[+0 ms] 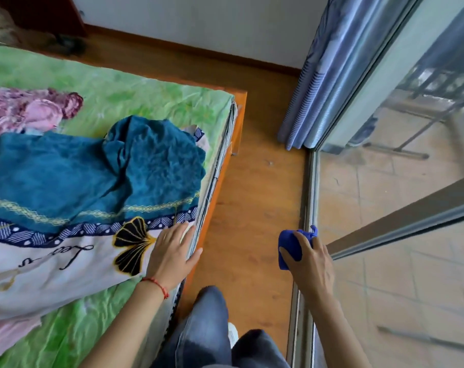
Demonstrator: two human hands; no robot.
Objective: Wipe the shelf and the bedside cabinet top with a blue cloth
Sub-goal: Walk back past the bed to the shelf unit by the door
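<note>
Hands between bed and glass door, shelf and bedside cabinet out of frame.
Right hand [309,264] grips bunched blue cloth [289,247] above the wooden floor [249,208], near the door track; fingers cover part of the cloth. Left hand [172,252] lies open, palm down, on the quilt [52,264] at the bed [145,91] edge. Lower legs cut off by the frame bottom. Top-left corner dark and blurry.
</note>
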